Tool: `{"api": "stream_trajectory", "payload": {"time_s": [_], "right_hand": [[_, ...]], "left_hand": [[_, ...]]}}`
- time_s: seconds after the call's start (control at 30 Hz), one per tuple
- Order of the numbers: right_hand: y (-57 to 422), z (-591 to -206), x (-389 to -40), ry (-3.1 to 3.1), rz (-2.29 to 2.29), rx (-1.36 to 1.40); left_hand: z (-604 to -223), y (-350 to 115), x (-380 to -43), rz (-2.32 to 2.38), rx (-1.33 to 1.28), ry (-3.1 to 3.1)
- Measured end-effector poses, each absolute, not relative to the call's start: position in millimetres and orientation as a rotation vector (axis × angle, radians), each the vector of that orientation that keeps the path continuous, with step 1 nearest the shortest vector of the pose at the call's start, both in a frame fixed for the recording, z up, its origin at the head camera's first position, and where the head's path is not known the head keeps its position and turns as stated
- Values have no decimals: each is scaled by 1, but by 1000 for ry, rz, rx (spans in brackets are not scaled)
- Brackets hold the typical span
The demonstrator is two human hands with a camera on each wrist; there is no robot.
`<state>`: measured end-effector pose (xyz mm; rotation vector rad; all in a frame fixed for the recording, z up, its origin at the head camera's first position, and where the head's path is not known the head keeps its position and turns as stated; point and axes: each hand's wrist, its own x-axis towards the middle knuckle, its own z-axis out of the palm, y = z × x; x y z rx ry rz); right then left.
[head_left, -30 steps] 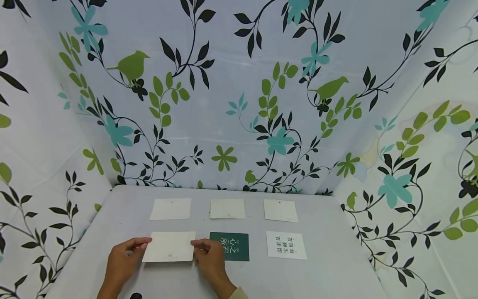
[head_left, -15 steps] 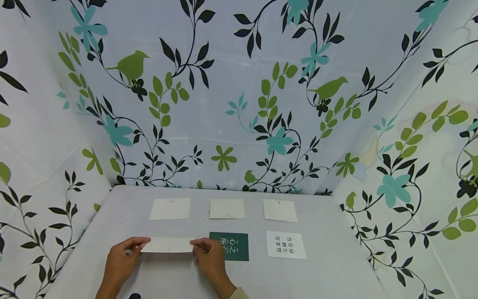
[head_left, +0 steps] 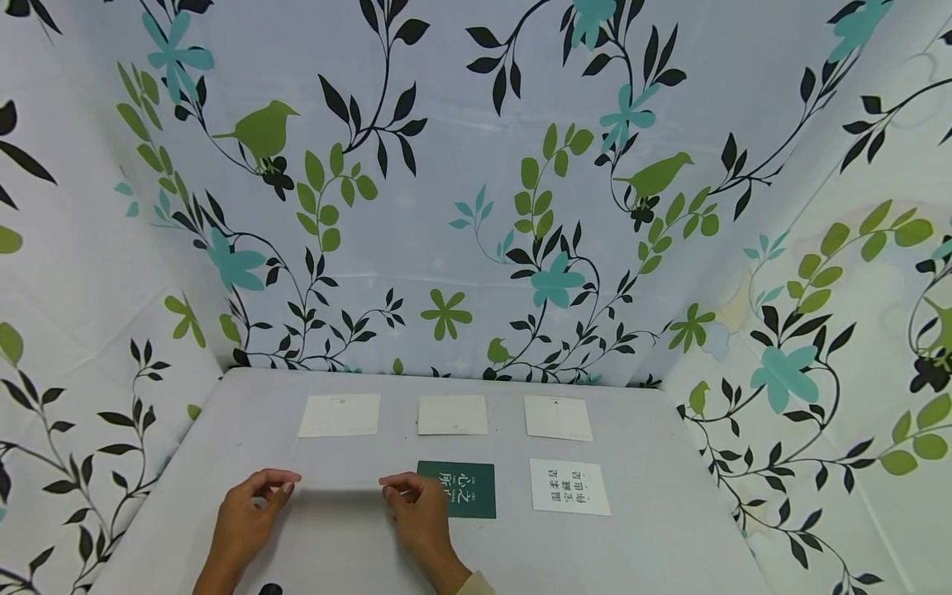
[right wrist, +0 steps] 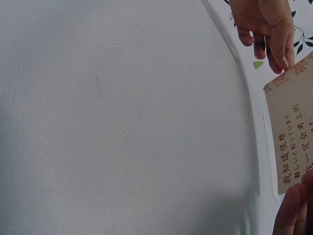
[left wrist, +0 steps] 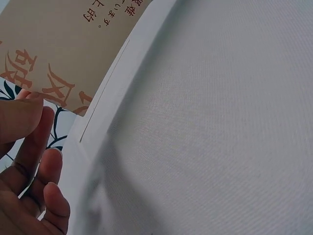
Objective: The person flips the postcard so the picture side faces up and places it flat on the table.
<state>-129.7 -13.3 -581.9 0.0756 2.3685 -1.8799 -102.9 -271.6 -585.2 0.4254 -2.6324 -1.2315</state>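
Note:
Both hands hold a tan card (left wrist: 63,44) up off the table by its two short ends. My left hand (head_left: 249,516) pinches one end between thumb and fingers. At the opposite end, my right hand (head_left: 422,516) pinches the card, beside a dark green card (head_left: 476,492) with pale characters that lies flat. From the head the held card is nearly edge-on and hard to make out. Both wrist views show its printed side, with large orange-brown characters and smaller dark-brown writing. In the right wrist view, only a few right fingertips (right wrist: 291,208) show.
Three pale cards, left (head_left: 340,416), middle (head_left: 452,415) and right (head_left: 559,419), lie in a back row on the white table (head_left: 632,562). A white card with dark characters (head_left: 570,487) lies front right. A dark object (head_left: 271,589) shows at the bottom edge. Patterned cloth (head_left: 446,165) encloses the table.
The held card has tilted from showing its pale blank face to nearly edge-on in the head view. Both hands have stayed in almost the same place; the cards on the table have not moved.

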Motion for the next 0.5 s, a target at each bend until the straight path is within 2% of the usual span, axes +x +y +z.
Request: {"api": "stream_trajectory", "payload": {"time_s": [0.5], "right_hand": [[-11, -580, -129, 2378, -1887, 71]], "left_hand": [[-582, -271, -105, -1263, 450, -2671]]}}
